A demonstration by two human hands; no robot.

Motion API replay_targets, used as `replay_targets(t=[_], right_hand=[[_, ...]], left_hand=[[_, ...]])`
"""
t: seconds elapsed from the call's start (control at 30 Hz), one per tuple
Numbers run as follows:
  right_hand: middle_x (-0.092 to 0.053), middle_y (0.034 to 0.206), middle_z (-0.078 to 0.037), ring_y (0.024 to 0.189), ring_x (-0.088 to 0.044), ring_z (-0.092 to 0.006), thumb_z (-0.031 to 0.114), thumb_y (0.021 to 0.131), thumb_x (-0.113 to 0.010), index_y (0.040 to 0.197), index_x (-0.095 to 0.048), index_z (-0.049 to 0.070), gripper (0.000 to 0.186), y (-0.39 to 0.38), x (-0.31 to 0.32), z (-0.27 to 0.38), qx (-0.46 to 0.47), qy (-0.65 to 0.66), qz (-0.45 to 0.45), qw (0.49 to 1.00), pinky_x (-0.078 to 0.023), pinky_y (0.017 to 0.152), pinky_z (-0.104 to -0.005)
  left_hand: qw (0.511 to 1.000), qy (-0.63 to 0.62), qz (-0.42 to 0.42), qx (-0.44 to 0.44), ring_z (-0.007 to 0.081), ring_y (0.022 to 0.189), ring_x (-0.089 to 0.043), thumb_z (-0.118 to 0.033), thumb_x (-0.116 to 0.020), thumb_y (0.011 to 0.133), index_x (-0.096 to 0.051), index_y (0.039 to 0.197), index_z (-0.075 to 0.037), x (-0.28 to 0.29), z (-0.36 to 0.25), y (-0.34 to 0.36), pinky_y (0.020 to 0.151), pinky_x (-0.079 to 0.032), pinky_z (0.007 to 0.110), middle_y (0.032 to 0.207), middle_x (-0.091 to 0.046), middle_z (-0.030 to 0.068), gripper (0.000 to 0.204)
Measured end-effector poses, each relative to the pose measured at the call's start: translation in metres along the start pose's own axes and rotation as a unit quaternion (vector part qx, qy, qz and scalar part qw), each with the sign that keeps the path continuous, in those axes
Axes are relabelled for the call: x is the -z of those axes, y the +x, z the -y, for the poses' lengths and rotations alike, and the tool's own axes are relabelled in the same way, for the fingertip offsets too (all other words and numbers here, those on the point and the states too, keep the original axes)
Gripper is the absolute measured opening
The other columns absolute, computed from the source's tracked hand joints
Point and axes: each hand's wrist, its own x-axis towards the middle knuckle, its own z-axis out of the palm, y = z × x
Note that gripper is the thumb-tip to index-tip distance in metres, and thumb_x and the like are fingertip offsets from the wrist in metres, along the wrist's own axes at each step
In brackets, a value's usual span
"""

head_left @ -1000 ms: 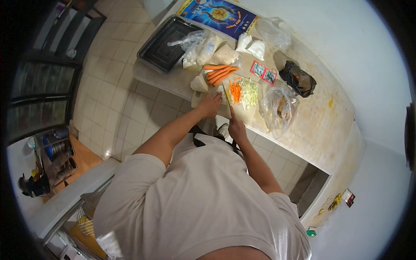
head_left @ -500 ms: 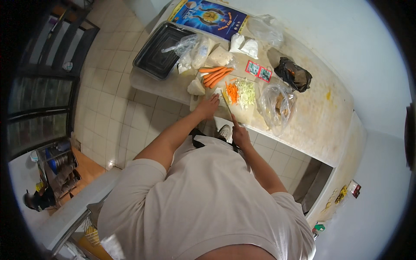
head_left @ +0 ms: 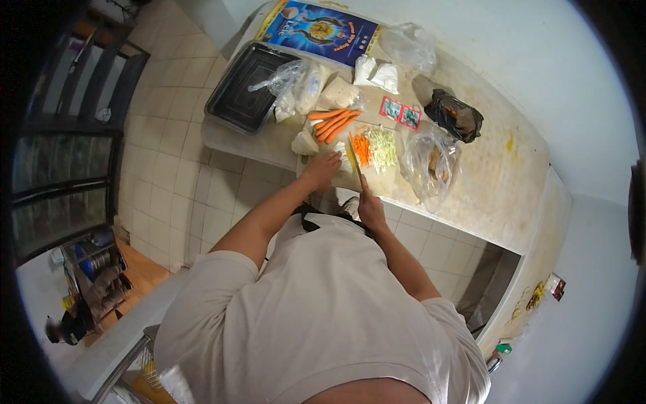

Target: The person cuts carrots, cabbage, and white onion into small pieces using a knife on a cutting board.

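My right hand (head_left: 370,206) is wrapped round the handle of a kitchen knife (head_left: 354,156), its blade pointing away across the cutting board (head_left: 383,183). Left of the blade, my left hand (head_left: 322,170) rests with fingers bent against a pale, whitish vegetable piece (head_left: 343,159); the fingers partly hide it. Right of the knife are shredded carrot (head_left: 361,148) and a pile of pale green shredded vegetable (head_left: 383,149). Several whole carrots (head_left: 332,123) lie beyond my hands. A pale vegetable wedge (head_left: 305,143) sits beside my left hand.
A black tray (head_left: 249,91) stands far left, with filled plastic bags (head_left: 301,87) beside it. Behind lie a blue printed sheet (head_left: 321,32) and white packets (head_left: 377,74). Red-edged packets (head_left: 400,112), a clear bag (head_left: 431,165) and a black bag (head_left: 454,116) are right.
The knife has shifted slightly beside the whitish vegetable piece, its blade now turned more edge-on. My left hand stays almost in place against the piece. The whole view has tilted a little.
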Motion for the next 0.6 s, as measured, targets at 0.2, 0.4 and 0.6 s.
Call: replay_targets(t=[0.2,0.4,0.6], right_hand=[[-0.059,0.068,-0.025,0.062,-0.058,-0.0424,0.01,0.091,-0.045,0.148,-0.021,0.019,0.062,0.001,-0.002,-0.004,0.002,-0.001,-0.004,1.0,-0.043,0.057,-0.0519],[-0.061,0.071,-0.025,0.062,-0.059,-0.0429,0.004,0.088,-0.046,0.149,-0.014,0.019,0.07,0.002,-0.004,0.005,0.03,0.004,0.002,1.0,-0.044,0.056,-0.0519],[-0.06,0.069,-0.024,0.061,-0.059,-0.0423,0.006,0.088,-0.046,0.149,-0.012,0.02,0.071,-0.003,0.001,0.007,0.004,-0.011,0.037,0.999,-0.044,0.056,-0.052]], left_hand=[[0.999,0.023,-0.009,0.034,0.0216,0.14,-0.025,-0.018,-0.067,0.07,-0.034,0.139,-0.006,-0.004,-0.003,0.001,0.109,-0.026,0.052,0.154,-0.022,0.0085,0.077],[0.999,0.028,0.0,0.037,0.0217,0.14,-0.024,-0.018,-0.064,0.074,-0.033,0.139,-0.005,0.001,-0.007,0.0,0.109,-0.027,0.051,0.154,-0.021,0.0094,0.073],[0.997,0.058,-0.014,0.044,0.0229,0.141,-0.023,-0.018,-0.06,0.077,-0.031,0.141,-0.003,-0.01,-0.01,0.007,0.108,-0.029,0.05,0.154,-0.02,0.0109,0.072]])
